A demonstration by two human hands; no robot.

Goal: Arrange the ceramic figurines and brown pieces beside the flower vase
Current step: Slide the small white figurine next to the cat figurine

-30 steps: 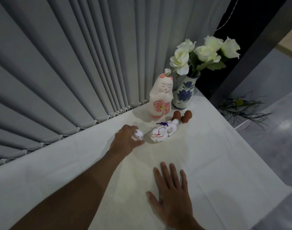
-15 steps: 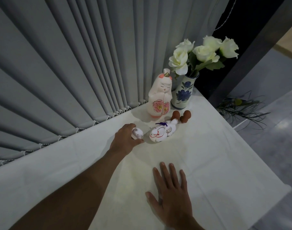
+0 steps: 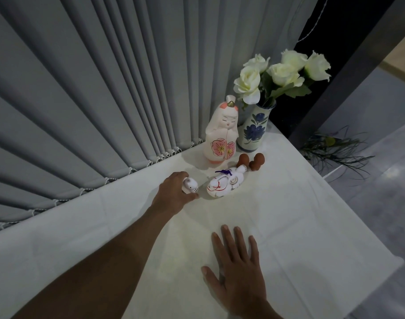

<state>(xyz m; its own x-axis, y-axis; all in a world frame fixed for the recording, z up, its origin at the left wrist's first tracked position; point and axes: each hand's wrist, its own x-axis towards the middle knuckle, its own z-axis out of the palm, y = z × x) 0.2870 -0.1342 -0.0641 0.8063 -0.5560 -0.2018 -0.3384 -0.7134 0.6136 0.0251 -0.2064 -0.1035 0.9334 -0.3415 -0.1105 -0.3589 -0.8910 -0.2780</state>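
A small white figurine is clasped in the left hand, the fingers curled over its top and far side and the thumb laid along the tablecloth beneath it. The little piece, with a faintly drawn face turned toward the camera, is held low, at or just above the cloth; whether it touches cannot be told. The left forearm is stretched out across the table from the lower left.

Just beside the held piece, to its right and apart from it, a white lying figurine with red lines and a purple cord on top is laid on its side. Two brown pieces are set just behind it, one of them touching or nearly touching its far end. Behind these, a tall white doll figurine with a pink flower painted on its front is stood upright, close against a white vase with blue flowers, which is filled with white roses and placed at the far corner of the table.

The right hand is spread flat, palm down, on the white tablecloth, with nothing held, well apart from the group. Grey vertical blinds are hung along the back edge of the table.
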